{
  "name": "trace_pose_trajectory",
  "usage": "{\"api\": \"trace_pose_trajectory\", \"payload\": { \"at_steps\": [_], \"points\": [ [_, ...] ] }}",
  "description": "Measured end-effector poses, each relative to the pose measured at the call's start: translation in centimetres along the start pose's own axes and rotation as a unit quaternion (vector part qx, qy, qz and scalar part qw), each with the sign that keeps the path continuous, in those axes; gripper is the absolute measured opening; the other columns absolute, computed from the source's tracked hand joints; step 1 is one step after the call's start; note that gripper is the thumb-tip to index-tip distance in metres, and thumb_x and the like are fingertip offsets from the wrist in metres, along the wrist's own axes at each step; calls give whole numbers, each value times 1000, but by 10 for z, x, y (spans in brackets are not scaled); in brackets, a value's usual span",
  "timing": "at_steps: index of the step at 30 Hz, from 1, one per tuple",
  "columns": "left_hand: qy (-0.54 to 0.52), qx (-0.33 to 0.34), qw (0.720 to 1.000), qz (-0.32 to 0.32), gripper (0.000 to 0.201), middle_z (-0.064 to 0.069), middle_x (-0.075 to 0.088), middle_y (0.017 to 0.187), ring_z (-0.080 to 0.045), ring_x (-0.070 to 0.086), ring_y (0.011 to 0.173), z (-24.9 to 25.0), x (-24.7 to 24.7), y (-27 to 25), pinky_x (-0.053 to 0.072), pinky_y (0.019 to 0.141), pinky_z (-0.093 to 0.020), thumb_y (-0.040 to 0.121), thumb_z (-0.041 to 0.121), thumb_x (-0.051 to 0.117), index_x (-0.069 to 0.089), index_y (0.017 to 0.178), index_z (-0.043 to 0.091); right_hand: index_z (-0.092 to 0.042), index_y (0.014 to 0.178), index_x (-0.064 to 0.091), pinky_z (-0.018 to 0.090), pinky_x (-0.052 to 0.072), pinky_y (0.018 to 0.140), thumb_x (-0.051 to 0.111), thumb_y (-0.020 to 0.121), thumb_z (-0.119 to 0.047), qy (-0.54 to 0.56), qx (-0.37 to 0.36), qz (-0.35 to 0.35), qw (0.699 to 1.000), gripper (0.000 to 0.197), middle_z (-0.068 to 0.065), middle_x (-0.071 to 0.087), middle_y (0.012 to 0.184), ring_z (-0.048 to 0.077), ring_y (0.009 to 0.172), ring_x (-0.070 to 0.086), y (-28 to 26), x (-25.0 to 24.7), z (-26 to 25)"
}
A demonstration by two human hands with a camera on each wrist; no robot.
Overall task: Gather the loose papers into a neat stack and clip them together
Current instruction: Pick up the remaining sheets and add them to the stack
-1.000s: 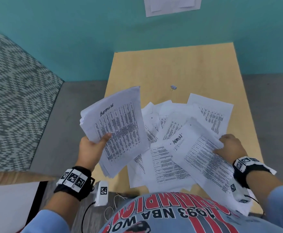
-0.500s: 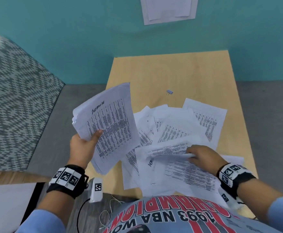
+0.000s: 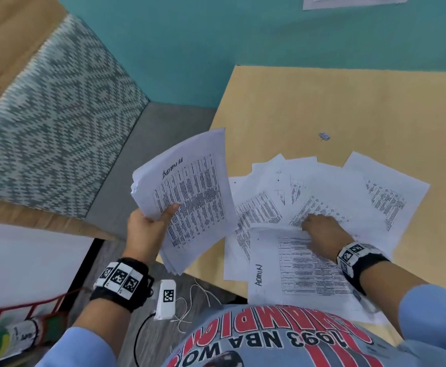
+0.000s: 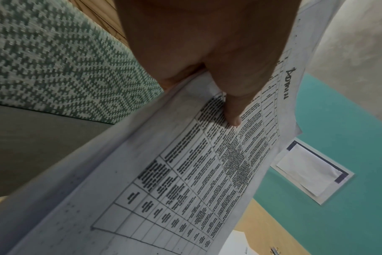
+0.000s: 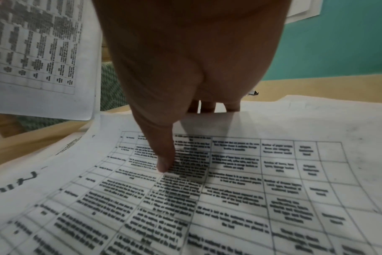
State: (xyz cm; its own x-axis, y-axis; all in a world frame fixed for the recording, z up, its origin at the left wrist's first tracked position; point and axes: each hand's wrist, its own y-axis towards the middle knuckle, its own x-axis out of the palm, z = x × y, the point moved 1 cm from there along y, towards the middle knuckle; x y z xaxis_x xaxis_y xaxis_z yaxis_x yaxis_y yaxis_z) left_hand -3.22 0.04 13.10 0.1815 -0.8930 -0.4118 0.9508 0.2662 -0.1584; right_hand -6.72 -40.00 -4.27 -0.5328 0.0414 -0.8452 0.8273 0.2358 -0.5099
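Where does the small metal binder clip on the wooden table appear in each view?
Head: small metal binder clip on bare wooden table, beyond the loose papers.
Left wrist: bottom edge, right of centre.
Right wrist: beside the fingers, centre-right.
Shared landmark: teal wall.

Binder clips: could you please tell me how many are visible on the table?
1. A single small binder clip lies on the bare wooden table, beyond the spread of loose papers and apart from them. Others could be hidden under the sheets.
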Motion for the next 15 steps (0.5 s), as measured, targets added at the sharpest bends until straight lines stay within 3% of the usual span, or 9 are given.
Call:
{"api": "trace_pose_trajectory", "payload": {
  "at_steps": [2, 5, 7, 9, 12, 14, 15],
  "points": [
    [4, -5, 1000, 1, 17, 14, 76, 100, -6, 73, 96, -7, -6, 4, 58, 87, -32, 89, 20, 83, 75, 102, 28, -23, 119, 61, 32, 38, 81, 68, 87, -24, 19, 6, -2, 1000, 32, 0, 60, 118, 22, 106, 59, -1, -2, -5],
    [1, -7, 1000, -1, 18, 20, 78, 88, 4, 75, 86, -10, -7, 9, 61, 77, -24, 89, 16, 83, 75, 98, 29, -22, 113, 49, 30, 44, 71, 68, 86, -9, 89, 23, -14, 996, 36, 3, 59, 113, 22, 93, 63, -6, 0, -9],
    [-10, -8, 1000, -10, 17, 25, 79, 77, 11, 75, 77, -11, -4, 13, 59, 66, -12, 90, 11, 81, 75, 100, 23, -20, 131, 46, 33, 53, 76, 70, 84, -5, 125, 31, -15, 992, 54, 4, 58, 121, 23, 96, 65, -8, -1, -11],
    [-15, -5, 1000, -21, 16, 29, 78, 76, 11, 75, 76, -9, -1, 18, 57, 61, -8, 90, 10, 81, 75, 98, 23, -20, 141, 48, 36, 56, 84, 69, 84, -7, 87, 19, -6, 996, 62, 3, 56, 124, 23, 103, 63, -4, -5, -7],
    [-3, 5, 999, -41, 17, 26, 80, 82, 4, 78, 83, -6, 4, 27, 61, 65, -13, 88, 15, 83, 76, 94, 30, -21, 128, 64, 35, 54, 79, 61, 86, -3, -9, -6, 27, 1000, 46, 6, 57, 117, 24, 100, 59, 8, -11, 1],
    [2, 1, 999, -44, 17, 24, 81, 82, 4, 78, 80, -6, 5, 31, 63, 72, -23, 87, 17, 84, 77, 91, 31, -21, 122, 68, 37, 53, 80, 65, 83, -2, -53, -18, 51, 997, 44, 8, 56, 127, 27, 105, 58, 17, -18, 4],
    [8, 0, 999, -44, 16, 24, 81, 81, 4, 78, 79, -5, 6, 33, 63, 75, -28, 87, 18, 85, 77, 90, 32, -20, 120, 69, 39, 53, 86, 67, 81, -2, -77, -29, 58, 995, 43, 9, 54, 139, 29, 113, 57, 20, -22, 3]
  ]
}}
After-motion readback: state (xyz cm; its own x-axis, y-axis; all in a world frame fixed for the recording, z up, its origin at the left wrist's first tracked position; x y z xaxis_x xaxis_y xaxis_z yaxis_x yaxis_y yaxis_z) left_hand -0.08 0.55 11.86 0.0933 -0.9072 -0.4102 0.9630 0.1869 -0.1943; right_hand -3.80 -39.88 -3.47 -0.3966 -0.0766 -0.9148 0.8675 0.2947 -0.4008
